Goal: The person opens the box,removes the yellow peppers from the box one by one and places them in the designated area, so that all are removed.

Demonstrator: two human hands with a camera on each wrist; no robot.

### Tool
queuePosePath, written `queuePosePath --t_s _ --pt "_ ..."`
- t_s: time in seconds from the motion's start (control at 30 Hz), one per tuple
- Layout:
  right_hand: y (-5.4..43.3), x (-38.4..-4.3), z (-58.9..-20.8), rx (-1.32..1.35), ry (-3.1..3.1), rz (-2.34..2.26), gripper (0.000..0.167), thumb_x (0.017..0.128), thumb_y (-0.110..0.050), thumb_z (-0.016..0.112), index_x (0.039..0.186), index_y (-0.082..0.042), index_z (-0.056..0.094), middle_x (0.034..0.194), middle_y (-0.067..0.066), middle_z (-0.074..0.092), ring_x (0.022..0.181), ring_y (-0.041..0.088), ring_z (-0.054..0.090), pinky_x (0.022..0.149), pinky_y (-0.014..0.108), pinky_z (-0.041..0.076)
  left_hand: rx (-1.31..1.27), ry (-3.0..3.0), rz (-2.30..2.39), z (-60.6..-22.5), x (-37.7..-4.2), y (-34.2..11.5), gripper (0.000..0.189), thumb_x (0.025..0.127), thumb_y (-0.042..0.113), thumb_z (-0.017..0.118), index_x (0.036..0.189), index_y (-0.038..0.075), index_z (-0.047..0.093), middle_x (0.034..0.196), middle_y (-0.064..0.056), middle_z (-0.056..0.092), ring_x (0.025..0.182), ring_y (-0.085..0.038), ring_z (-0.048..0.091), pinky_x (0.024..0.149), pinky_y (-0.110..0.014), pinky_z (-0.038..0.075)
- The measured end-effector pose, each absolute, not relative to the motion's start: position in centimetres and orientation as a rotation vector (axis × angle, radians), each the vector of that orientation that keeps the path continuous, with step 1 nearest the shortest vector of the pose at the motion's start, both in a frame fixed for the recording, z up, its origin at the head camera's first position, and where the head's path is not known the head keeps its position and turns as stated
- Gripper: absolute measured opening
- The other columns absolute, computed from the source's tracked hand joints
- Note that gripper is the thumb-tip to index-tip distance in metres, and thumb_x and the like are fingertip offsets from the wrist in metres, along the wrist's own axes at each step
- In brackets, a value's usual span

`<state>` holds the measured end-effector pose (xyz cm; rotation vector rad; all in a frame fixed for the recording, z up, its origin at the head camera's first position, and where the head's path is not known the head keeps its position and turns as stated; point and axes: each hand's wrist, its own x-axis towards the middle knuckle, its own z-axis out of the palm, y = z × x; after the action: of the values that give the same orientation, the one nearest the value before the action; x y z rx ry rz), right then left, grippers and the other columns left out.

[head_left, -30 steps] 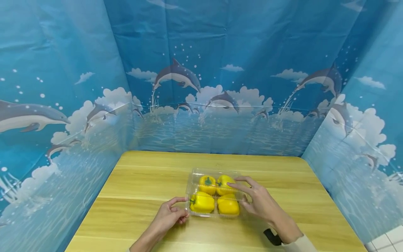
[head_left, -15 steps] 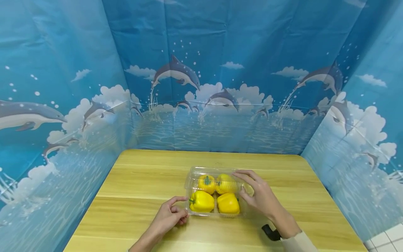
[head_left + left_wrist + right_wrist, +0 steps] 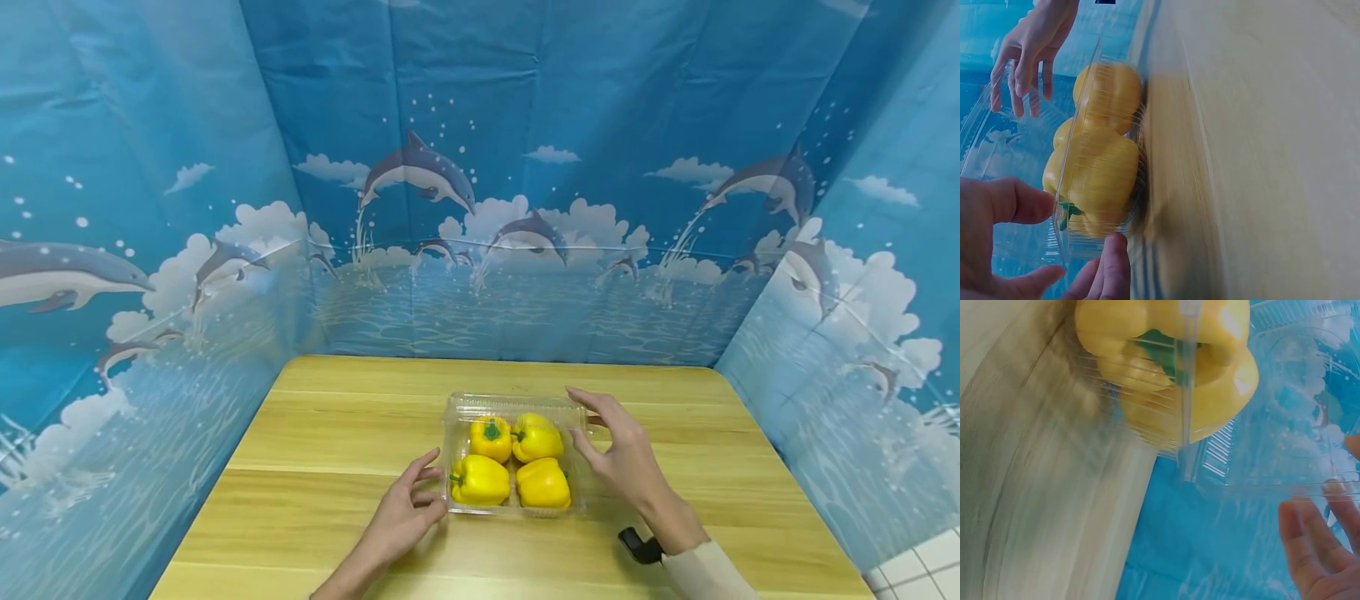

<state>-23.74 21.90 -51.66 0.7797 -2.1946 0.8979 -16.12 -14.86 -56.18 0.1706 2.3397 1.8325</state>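
Observation:
A clear plastic clamshell container point(image 3: 487, 510) lies on the table with several yellow bell peppers point(image 3: 480, 481) inside. Its hinged lid point(image 3: 517, 403) is raised at the far side, as the right wrist view also shows. My left hand point(image 3: 401, 512) is at the container's near left corner, fingers spread and loosely bent; in the left wrist view its thumb point(image 3: 1029, 200) touches the rim. At the lid's right edge, my right hand point(image 3: 626, 454) pinches the plastic, thumb on one side and fingers point(image 3: 1304, 544) on the other.
The wood-grain table point(image 3: 330, 425) has rounded far corners. A blue curtain point(image 3: 465, 317) printed with dolphins stands close behind it and along both sides. A black strap piece point(image 3: 639, 547) sits at my right wrist.
The lid has swung up and back, away from the peppers. My right hand has moved with it, slightly right and farther off. My left hand's fingers have spread and risen along the container's side.

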Motion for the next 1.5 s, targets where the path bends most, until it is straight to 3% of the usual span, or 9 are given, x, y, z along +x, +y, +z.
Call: queuePosePath --t_s 0.23,0.37,0.43,0.5,0.63,0.7,1.0,1.27,1.5 --pt "22.0 -24.3 -52.2 0.693 -2.193 1.108 0.064 0.096 0.016 0.085 0.153 0.007 0.056 0.15 0.018 0.077 0.132 0.035 0.079 0.111 0.008 0.055 0.247 2.398 1.811 -56.2 -16.2 -14.4 0.089 0.098 0.002 0.08 0.179 0.009 0.044 0.169 -0.032 0.058 0.136 -0.043 0.075 0.103 -0.032 0.07" --pt "22.1 -24.5 -52.6 0.642 -2.202 1.196 0.054 0.098 0.015 0.084 0.142 0.008 0.053 0.152 0.019 0.074 0.137 0.008 0.076 0.113 0.013 0.058 0.259 2.4 1.814 -56.4 -16.2 -14.3 0.087 0.1 0.004 0.083 0.178 0.006 0.045 0.167 -0.032 0.06 0.135 -0.043 0.076 0.103 -0.033 0.07" --pt "22.1 -24.6 -52.7 0.625 -2.216 1.206 0.05 0.099 0.014 0.084 0.138 0.007 0.053 0.153 0.02 0.073 0.14 0.001 0.072 0.113 0.014 0.057 0.262 2.404 1.813 -56.5 -16.3 -14.3 0.087 0.1 0.005 0.084 0.178 0.005 0.045 0.166 -0.033 0.061 0.135 -0.044 0.076 0.103 -0.034 0.07" --pt "22.2 -24.7 -52.8 0.621 -2.229 1.214 0.051 0.099 0.014 0.083 0.14 0.007 0.054 0.154 0.021 0.071 0.141 0.008 0.073 0.114 0.013 0.057 0.267 2.414 1.804 -56.5 -16.3 -14.2 0.087 0.1 0.005 0.084 0.177 0.004 0.045 0.166 -0.033 0.061 0.135 -0.044 0.076 0.103 -0.035 0.07" --pt "22.3 -25.1 -52.9 0.634 -2.251 1.238 0.063 0.1 0.013 0.083 0.154 0.008 0.051 0.158 0.025 0.068 0.139 0.04 0.076 0.114 0.012 0.055 0.265 2.427 1.782 -56.5 -16.4 -14.2 0.087 0.1 0.005 0.085 0.177 0.004 0.045 0.166 -0.032 0.062 0.136 -0.045 0.075 0.104 -0.037 0.07" --pt "22.3 -25.3 -53.1 0.645 -2.263 1.253 0.069 0.101 0.012 0.083 0.161 0.007 0.049 0.16 0.026 0.066 0.14 0.044 0.075 0.114 0.012 0.055 0.262 2.43 1.774 -56.5 -16.4 -14.2 0.087 0.099 0.006 0.085 0.177 0.005 0.045 0.166 -0.032 0.062 0.137 -0.046 0.075 0.104 -0.038 0.07" --pt "22.3 -26.2 -53.7 0.718 -2.275 1.366 0.08 0.105 0.011 0.078 0.172 0.006 0.036 0.173 0.029 0.054 0.153 0.052 0.062 0.122 0.021 0.054 0.279 2.416 1.763 -56.4 -16.4 -14.3 0.087 0.102 0.007 0.084 0.178 0.004 0.043 0.168 -0.033 0.06 0.14 -0.05 0.073 0.104 -0.04 0.071" --pt "22.6 -27.0 -54.1 0.695 -2.387 1.326 0.077 0.111 0.003 0.075 0.174 0.005 0.03 0.178 0.028 0.05 0.156 0.054 0.061 0.119 0.058 0.057 0.286 2.405 1.764 -56.3 -16.4 -14.4 0.087 0.102 0.008 0.084 0.178 0.004 0.042 0.169 -0.032 0.059 0.14 -0.049 0.073 0.103 -0.04 0.071" --pt "22.9 -27.6 -54.6 0.668 -2.519 1.345 0.087 0.109 0.007 0.074 0.182 -0.001 0.027 0.182 0.027 0.046 0.154 0.054 0.064 0.12 0.069 0.057 0.283 2.409 1.755 -56.2 -16.4 -14.4 0.087 0.102 0.007 0.084 0.178 0.005 0.042 0.169 -0.032 0.059 0.14 -0.049 0.073 0.104 -0.039 0.071"
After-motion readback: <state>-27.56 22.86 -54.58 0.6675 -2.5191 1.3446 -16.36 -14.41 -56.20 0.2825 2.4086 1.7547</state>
